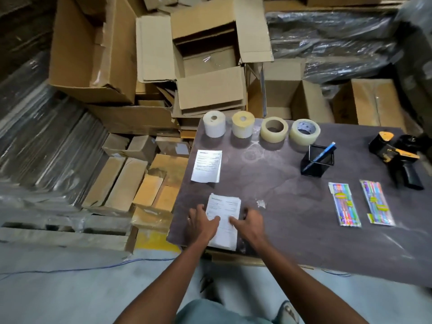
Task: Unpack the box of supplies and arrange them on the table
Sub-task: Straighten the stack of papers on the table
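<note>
Pressing paper stack onto table

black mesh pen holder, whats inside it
One blue pen leans inside the black mesh pen holder, its top poking past the rim. The holder's floor is hidden by its dark walls.

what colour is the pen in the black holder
Blue, seen clearest in the head view: the pen leans in the black mesh holder.

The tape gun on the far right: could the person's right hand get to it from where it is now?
Probably yes. The right hand rests on the paper stack, and the tape gun lies in the open; only flat pen packs lie between.
</note>
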